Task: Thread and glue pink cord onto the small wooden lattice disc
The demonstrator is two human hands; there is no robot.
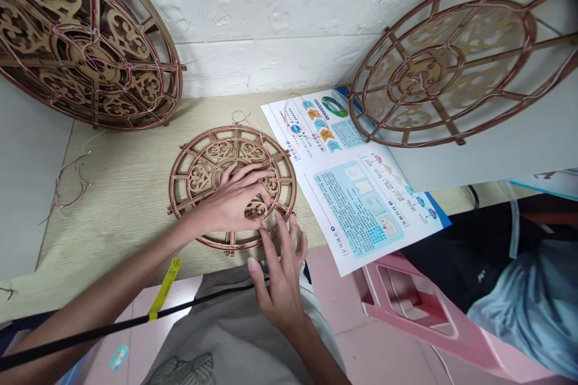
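Observation:
A round brown openwork frame (231, 246) lies flat on the wooden table, with thin red and white wires running along its rings and scroll panels inside. My left hand (232, 198) rests over its middle, fingers apart and stretched to the right, hiding the hub. The left thumb points at the lower right ring, close to my right fingertips. My right hand (280, 271) comes from below with its fingers spread; the index and middle fingertips touch the lower right rim. A loose thin wire (259, 135) loops up from the frame's top edge.
Two similar wired frames stand tilted, one at the left (97, 90) and one at the right (451, 132). A printed sheet (311, 180) lies right of my work. Loose wires (74, 186) lie at the left. A pink stool (374, 289) and another person's clothing (528, 301) are at the right.

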